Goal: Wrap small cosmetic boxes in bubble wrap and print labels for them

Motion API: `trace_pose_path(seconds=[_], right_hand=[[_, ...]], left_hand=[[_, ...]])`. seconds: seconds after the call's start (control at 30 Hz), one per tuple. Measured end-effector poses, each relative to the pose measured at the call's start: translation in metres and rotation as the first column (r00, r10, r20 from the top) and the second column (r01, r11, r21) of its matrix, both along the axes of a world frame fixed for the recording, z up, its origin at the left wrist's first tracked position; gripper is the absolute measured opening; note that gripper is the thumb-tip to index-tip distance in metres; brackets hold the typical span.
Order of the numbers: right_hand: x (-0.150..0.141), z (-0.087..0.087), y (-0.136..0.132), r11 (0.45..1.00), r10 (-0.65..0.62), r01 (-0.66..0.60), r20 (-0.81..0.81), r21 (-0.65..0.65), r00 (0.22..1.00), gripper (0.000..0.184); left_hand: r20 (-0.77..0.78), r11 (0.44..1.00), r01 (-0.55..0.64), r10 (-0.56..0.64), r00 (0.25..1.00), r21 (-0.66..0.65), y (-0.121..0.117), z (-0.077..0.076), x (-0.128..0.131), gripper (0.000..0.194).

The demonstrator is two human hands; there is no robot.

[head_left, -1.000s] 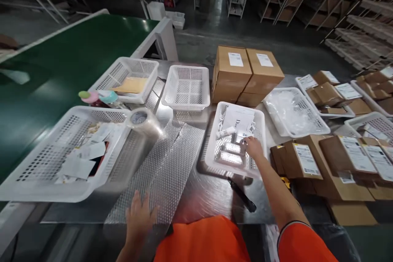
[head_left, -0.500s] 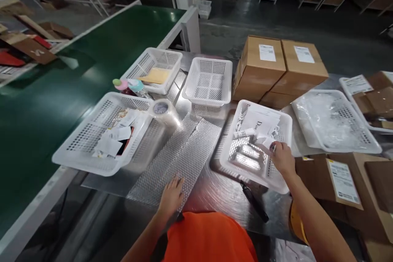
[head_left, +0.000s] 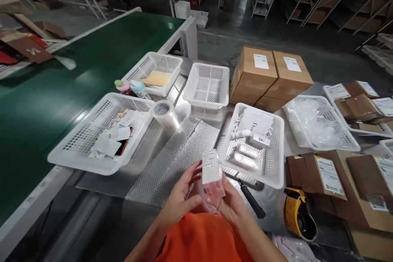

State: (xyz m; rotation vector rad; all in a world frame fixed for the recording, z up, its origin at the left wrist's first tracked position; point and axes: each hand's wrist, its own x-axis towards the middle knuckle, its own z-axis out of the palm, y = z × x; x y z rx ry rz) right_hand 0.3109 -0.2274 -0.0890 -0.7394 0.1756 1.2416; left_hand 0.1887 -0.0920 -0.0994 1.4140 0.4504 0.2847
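Observation:
Both my hands meet close to my chest over the metal table. My left hand [head_left: 181, 194] and my right hand [head_left: 231, 200] hold between them a small clear plastic packet [head_left: 211, 176] with a white label on top and something pinkish inside. Just beyond it stands a white perforated basket [head_left: 278, 172] with white papers, a tube and small packets. A sheet of bubble wrap [head_left: 181, 151] lies flat under and ahead of my left hand, running to its roll [head_left: 164, 112].
A black pen [head_left: 251, 199] and a yellow tape dispenser [head_left: 299, 213] lie right of my hands. More white baskets [head_left: 208, 86], two cardboard boxes [head_left: 270, 75], labelled brown parcels [head_left: 328, 172] and a green conveyor belt [head_left: 76, 69] surround the table.
My right hand left the basket and came back to my chest with a small packet. My left hand lifted off the bubble wrap and joined it on the packet.

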Motion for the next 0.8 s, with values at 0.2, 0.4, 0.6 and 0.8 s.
trace_pose_path(seconds=[0.2, 0.4, 0.6, 0.8], right_hand=[[-0.026, 0.014, 0.006, 0.985, 0.138, -0.09, -0.353, 0.149, 0.925, 0.037], [-0.028, 0.013, 0.007, 0.974, 0.198, -0.141, -0.366, 0.177, 0.909, 0.044], [-0.029, 0.014, 0.011, 0.98, 0.187, -0.152, -0.315, 0.132, 0.93, 0.05], [-0.007, 0.012, 0.02, 0.928, 0.37, -0.371, -0.048, -0.019, 0.928, 0.062]], left_hand=[[-0.056, 0.973, -0.066, 0.08, 0.995, 0.22, -0.003, 0.038, -0.006, 0.074], [-0.023, 0.99, -0.137, 0.136, 0.99, -0.024, -0.011, 0.028, -0.013, 0.077], [0.004, 0.971, -0.19, 0.192, 0.981, -0.148, -0.009, 0.023, -0.011, 0.074], [-0.021, 0.82, -0.117, 0.156, 0.988, 0.56, -0.005, 0.006, -0.021, 0.055]])
